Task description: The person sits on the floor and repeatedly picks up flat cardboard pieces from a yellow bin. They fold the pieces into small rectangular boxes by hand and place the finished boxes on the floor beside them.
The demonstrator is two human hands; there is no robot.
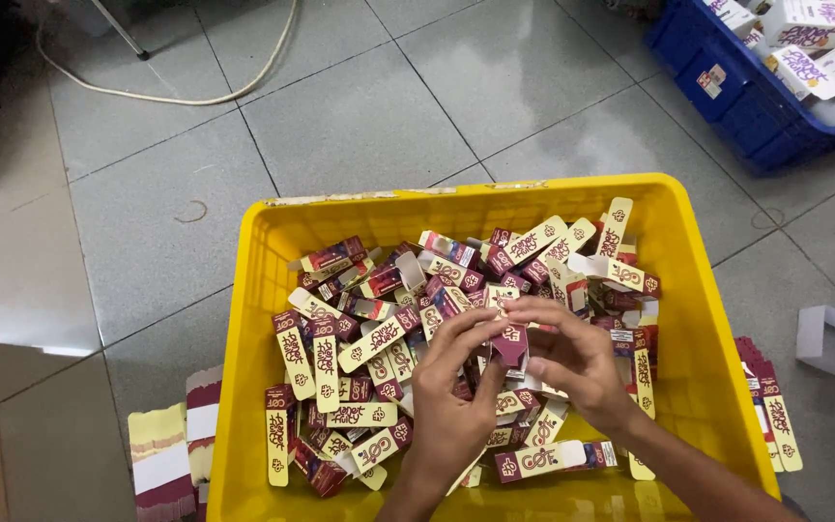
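Observation:
Both of my hands meet over the middle of a yellow plastic crate (pixel 263 242). My left hand (pixel 448 391) and my right hand (pixel 577 358) together pinch one small maroon and cream carton (pixel 510 340), fingertips on its top edge. Below them the crate is heaped with several folded small cartons (pixel 379 338) of the same maroon and cream kind, many with an open flap.
Banded stacks of flat carton blanks (pixel 171 454) lie on the grey tile floor left of the crate, and another stack (pixel 773 416) on its right. A blue crate (pixel 746 87) with white boxes stands at the top right. A cable (pixel 195 97) runs across the floor.

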